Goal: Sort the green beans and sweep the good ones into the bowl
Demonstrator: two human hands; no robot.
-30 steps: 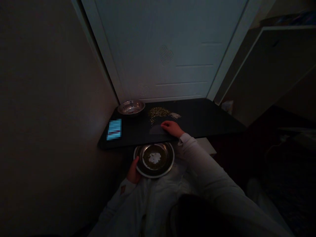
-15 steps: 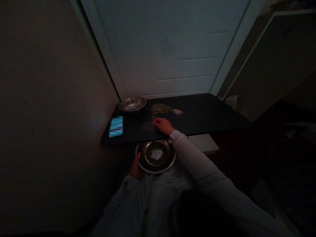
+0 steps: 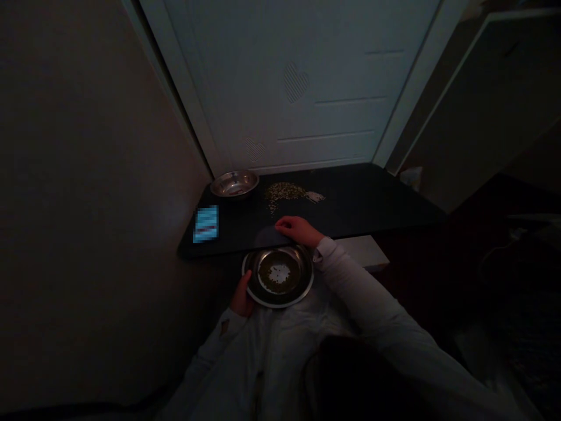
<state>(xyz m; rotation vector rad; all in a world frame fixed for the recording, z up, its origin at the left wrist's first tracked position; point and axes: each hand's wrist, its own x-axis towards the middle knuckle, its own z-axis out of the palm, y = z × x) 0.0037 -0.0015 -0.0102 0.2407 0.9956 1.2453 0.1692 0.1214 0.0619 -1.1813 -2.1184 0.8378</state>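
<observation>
My left hand is closed on the left rim of a steel bowl, held below the near table edge. Small greenish grains lie in a ring on its bottom, around a bare shiny patch. Over the near table edge, just above the bowl's far rim, my right hand is closed with its fingers pinched together. From them a thin, dull, rounded flat piece extends to the left; its kind is hard to make out in the dark. Beyond lies a heap of grains, with a few strewn towards me.
A second steel bowl stands at the table's back left. A blurred blue rectangle lies in front of it. Pale bits sit right of the heap. A white box is below the dark table, which meets a white door.
My right hand has drawn back towards me and slightly right, the flat piece moving with it to the near table edge. My left hand stays on the bowl.
</observation>
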